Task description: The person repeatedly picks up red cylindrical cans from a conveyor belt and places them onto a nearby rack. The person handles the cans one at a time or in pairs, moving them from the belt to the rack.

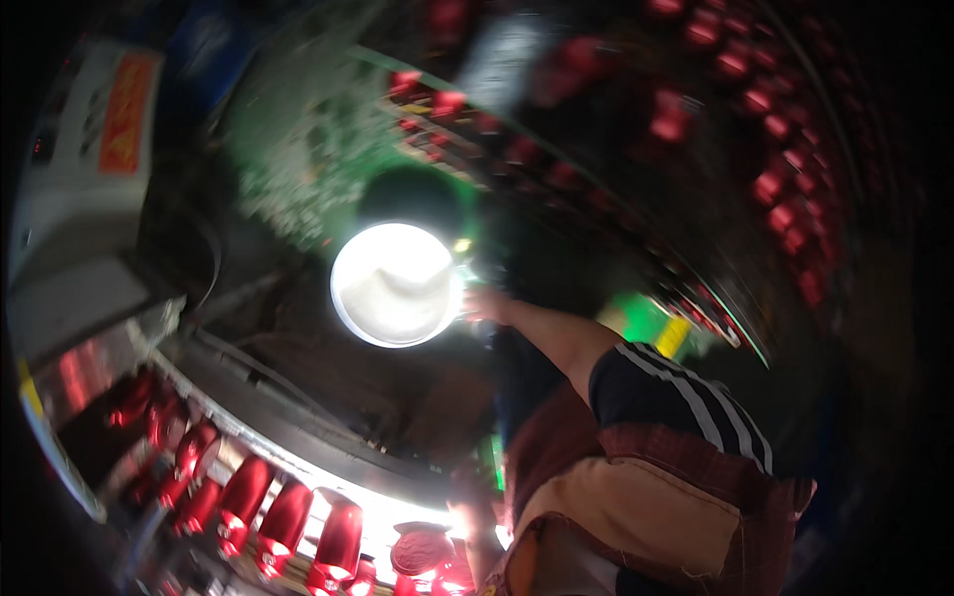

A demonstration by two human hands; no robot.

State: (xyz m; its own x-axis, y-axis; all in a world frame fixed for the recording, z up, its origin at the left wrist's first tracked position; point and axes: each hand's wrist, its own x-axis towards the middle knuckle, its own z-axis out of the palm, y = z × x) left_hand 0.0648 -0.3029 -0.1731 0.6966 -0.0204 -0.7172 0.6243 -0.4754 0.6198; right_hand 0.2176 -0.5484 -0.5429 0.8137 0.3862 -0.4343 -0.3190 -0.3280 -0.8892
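Observation:
My right hand (486,304) reaches out at the right edge of a round, glaring white thing (397,316) with a pale rim. The glare hides what it is, lamp or vessel. Blur smears those fingers, so I cannot tell whether they grip the rim or only lie beside it. Low in the picture, my left hand (475,521) shows as a blurred patch of skin near a bright light strip. Beside it are a round red piece (421,552) and a row of shiny red cylinders (340,539). Its fingers do not show clearly.
Many red shiny pieces (780,214) hang or stand in rows at the upper right. A grey-white machine box (75,189) with an orange label (127,114) stands at left. A green surface strewn with pale bits (298,149) lies beyond. A dark ledge (288,397) runs behind the lit row.

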